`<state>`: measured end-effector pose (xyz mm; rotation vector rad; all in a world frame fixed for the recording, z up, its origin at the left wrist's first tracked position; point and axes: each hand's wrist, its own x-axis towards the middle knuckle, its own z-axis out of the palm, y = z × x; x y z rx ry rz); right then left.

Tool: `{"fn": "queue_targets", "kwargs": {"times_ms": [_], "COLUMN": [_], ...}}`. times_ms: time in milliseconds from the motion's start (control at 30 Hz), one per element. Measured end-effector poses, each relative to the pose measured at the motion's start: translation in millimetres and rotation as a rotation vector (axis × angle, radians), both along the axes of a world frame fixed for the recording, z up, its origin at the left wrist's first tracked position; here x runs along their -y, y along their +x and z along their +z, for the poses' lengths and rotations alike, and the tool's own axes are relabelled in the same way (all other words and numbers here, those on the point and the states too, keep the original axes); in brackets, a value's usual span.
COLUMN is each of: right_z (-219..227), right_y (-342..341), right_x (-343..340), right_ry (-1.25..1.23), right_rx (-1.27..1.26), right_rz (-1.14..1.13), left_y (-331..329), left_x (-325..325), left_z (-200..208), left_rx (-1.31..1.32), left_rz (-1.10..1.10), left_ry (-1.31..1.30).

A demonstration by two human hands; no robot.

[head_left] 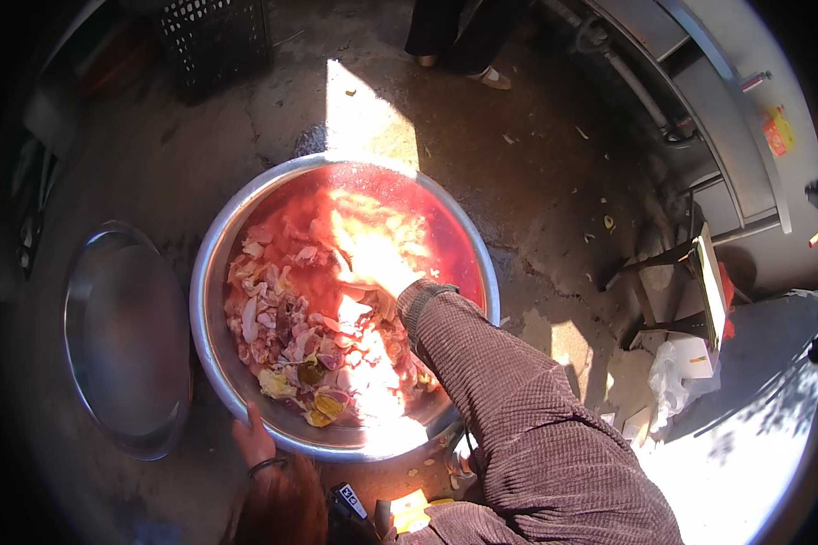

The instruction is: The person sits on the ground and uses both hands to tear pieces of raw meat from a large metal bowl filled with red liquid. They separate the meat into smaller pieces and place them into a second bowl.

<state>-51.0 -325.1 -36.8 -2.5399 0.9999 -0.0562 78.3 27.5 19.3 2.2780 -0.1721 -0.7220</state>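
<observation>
A large metal basin [336,161] holds cut raw meat pieces [277,318], which look like poultry, in reddish, bloody water [445,227]. Some yellow pieces [325,405] lie among the meat near the front. My right hand [380,269] reaches into the middle of the basin and touches the meat. Strong sunlight washes out its fingers, so their pose is lost. At the lower left, my left hand [253,445], with a dark band on its wrist, grips the basin's front-left rim. Its thumb lies up against the rim, while the other fingers are mostly hidden.
An oval metal tray [127,341] lies left of the basin. Behind stand a black perforated crate [216,45] and another person's legs [459,41]. On the right are a small stool [700,282], a clear plastic bag [671,381] and a metal counter [691,118].
</observation>
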Motion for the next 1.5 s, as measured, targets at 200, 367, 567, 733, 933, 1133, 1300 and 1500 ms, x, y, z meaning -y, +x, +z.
{"fn": "queue_targets", "kwargs": {"times_ms": [200, 367, 567, 733, 933, 1133, 1300, 1500], "right_z": [8, 11, 12, 13, -2, -25, -24, -9], "right_y": [-3, -5, -6, -4, -3, -16, -41, -9], "right_x": [1, 6, 5, 7, 9, -5, -12, 2], "right_ry": [-0.004, 0.101, 0.081, -0.025, -0.047, 0.345, 0.127, -0.023], "right_rx": [0.010, -0.007, 0.014, -0.003, 0.026, 0.369, 0.054, -0.136], "right_rz": [0.020, 0.056, 0.031, 0.061, 0.057, -0.077, 0.022, 0.064], "left_y": [3, 3, 2, 7, 9, 6, 7, 8], "left_x": [0, 1, 5, 4, 3, 13, 20, 17], "left_z": [2, -6, -10, -14, -21, -17, -13, -17], "left_rx": [-0.050, -0.052, -0.079, -0.054, -0.046, -0.003, -0.023, -0.020], "left_rz": [0.000, 0.011, 0.061, 0.029, 0.022, 0.034, 0.017, 0.013], "left_ry": [0.133, 0.048, 0.093, 0.210, 0.243, 0.235, 0.357, 0.280]}}
